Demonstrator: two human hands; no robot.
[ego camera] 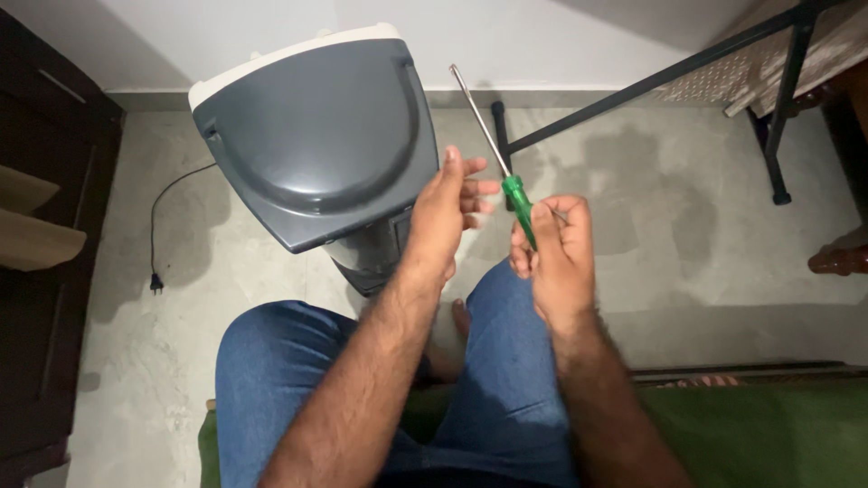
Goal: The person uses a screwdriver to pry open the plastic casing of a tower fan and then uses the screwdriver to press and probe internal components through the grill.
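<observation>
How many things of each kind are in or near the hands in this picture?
Green-handled screwdriver with long metal shaft: 1
Grey plastic appliance with white edge: 1
Black power cord with plug: 1
Total: 3

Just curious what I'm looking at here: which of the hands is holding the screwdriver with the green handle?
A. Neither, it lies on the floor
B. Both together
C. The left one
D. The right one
D: the right hand is closed around the green handle of the screwdriver, while the left hand is open beside the shaft, not gripping it.
</observation>
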